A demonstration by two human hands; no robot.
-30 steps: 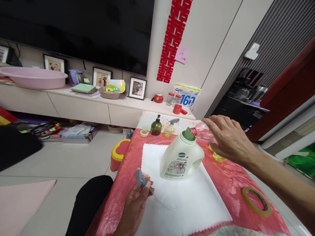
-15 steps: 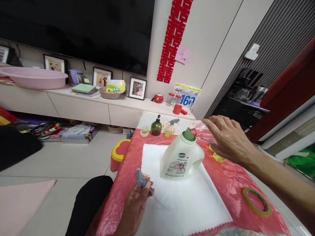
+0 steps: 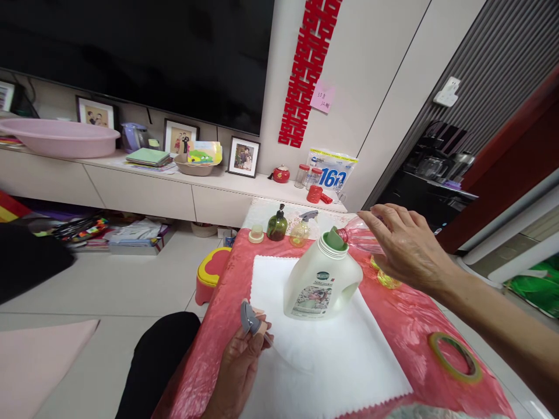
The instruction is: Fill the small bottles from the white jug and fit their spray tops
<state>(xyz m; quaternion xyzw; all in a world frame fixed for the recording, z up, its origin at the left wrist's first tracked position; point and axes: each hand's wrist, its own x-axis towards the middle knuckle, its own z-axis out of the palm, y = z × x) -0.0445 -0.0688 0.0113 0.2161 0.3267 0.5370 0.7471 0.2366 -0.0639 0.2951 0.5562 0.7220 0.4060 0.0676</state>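
A pale green detergent jug (image 3: 321,285) stands uncapped on a white cloth (image 3: 345,361), a green spout in its mouth. My right hand (image 3: 399,244) is wrapped round a clear pink bottle (image 3: 360,234), tipped sideways so that its neck meets the spout. Whether liquid flows cannot be made out. Low at the left, my left hand (image 3: 242,355) grips a grey spray trigger head (image 3: 251,319), with a thin clear tube trailing over the cloth. Behind the jug stand a green pump bottle (image 3: 276,226), a clear spray bottle (image 3: 300,231) and a pale cap (image 3: 256,234).
A red plastic cover (image 3: 406,331) lies over the table. On its right are a roll of tape (image 3: 455,357) and yellow rolls (image 3: 388,280) behind my right wrist. A red and yellow stool (image 3: 212,273) touches the left side. A white cabinet (image 3: 227,203) stands beyond.
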